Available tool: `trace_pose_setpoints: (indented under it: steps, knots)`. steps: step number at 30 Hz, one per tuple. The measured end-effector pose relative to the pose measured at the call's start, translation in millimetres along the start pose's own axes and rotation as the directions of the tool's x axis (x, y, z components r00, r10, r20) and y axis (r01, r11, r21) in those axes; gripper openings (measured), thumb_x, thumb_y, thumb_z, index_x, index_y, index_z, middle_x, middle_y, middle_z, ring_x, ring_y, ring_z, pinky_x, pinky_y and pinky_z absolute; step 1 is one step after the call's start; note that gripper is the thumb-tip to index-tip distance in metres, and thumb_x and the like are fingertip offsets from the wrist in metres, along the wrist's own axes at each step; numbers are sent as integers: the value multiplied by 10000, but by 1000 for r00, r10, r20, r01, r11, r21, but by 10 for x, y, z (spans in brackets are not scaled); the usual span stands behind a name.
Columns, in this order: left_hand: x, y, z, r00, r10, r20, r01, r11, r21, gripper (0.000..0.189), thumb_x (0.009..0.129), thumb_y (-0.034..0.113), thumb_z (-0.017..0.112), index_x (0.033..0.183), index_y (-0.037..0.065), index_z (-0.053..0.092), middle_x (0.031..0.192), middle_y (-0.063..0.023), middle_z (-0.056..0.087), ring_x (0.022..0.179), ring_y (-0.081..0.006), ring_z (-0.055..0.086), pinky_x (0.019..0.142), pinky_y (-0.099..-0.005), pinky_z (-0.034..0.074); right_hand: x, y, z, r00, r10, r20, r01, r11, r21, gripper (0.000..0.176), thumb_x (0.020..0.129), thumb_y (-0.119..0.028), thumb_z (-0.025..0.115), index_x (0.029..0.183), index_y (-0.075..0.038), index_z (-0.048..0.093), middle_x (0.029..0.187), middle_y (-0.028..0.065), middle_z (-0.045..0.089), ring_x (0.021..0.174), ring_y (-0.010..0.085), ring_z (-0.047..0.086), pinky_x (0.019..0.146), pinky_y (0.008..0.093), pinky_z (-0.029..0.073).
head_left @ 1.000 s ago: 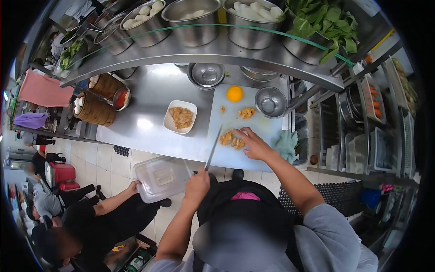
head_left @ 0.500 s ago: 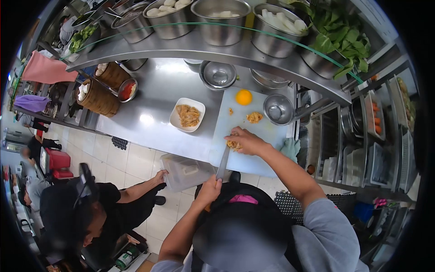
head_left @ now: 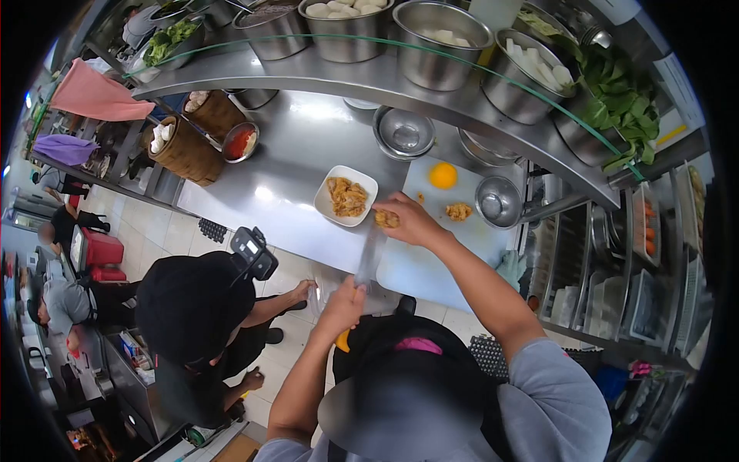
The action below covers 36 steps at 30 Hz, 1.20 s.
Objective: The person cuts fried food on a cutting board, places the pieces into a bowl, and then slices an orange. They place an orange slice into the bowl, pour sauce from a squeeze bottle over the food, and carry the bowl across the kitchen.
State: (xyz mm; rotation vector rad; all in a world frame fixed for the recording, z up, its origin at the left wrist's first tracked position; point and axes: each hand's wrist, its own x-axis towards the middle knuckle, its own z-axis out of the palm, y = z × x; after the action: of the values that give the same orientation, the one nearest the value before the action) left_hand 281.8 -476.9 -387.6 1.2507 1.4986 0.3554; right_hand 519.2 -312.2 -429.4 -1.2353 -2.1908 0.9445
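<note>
The left hand is nearest, closed tight around the handle of a knife. The blade is blurred and points to 12 o'clock, across the near edge of the table. At 9 o'clock from this hand a co-worker in a black cap bends low, with one arm stretched toward it.

Beyond the knife lies the white board. At the left edge of the board is the right hand, its fingers curled around a lump of chopped food. Just beside it, at 10 o'clock, stands a white plate with more such food in it.

Farther on the board, at 1 o'clock from the right hand, are a small pile, an orange and a steel bowl. At the far left of the table stand two bamboo steamers. Farthest, at 12 o'clock, a shelf carries steel basins and greens.
</note>
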Motion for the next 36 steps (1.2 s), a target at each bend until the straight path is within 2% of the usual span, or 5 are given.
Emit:
trace_pose_setpoints:
  steps: [12, 16, 23, 27, 36]
  knots:
    - [412, -272, -600, 957, -42, -288, 70, 994, 88, 235, 1071, 207, 511, 1094, -26, 526, 664, -183, 615, 489, -314, 651, 436, -447, 531, 1135, -520, 592, 990, 120, 75, -102, 974, -204, 517, 826, -204, 803, 1327, -153, 688, 1303, 135, 614, 1199, 366, 647, 1006, 459, 548]
    - [204, -89, -525, 918, 67, -390, 74, 939, 336, 231, 1056, 214, 520, 1094, -13, 535, 755, -305, 682, 625, -474, 692, 587, -557, 570, 407, -403, 217, 915, 195, -354, -256, 958, -132, 431, 845, -163, 767, 1270, -140, 700, 1273, 114, 638, 1142, 356, 664, 953, 469, 559]
    - [-78, -24, -145, 919, 309, -244, -157, 856, 492, 233, 1041, 235, 566, 1053, 2, 559, 807, -322, 699, 805, -549, 686, 730, -639, 544, -909, 489, -328, 818, 273, -506, -521, 726, -450, 401, 804, -94, 745, 1194, -43, 666, 1264, 175, 603, 1218, 391, 573, 989, 473, 525]
    - [-76, 82, 181, 912, 395, -113, -260, 768, 585, 231, 1029, 225, 590, 1079, 0, 574, 743, -293, 694, 727, -518, 697, 673, -627, 560, -1092, 613, -298, 942, 162, -294, -296, 815, -499, 427, 808, -23, 716, 1227, -56, 638, 1290, 157, 547, 1185, 367, 558, 995, 465, 521]
    - [-164, 376, 573, 941, 338, 1, -266, 738, 619, 228, 1037, 225, 578, 1062, 0, 552, 724, -292, 690, 708, -518, 695, 673, -621, 569, -1432, 276, -156, 929, 157, -335, -207, 971, -120, 537, 745, -143, 889, 1207, -64, 628, 1207, 129, 580, 1174, 372, 582, 996, 449, 530]
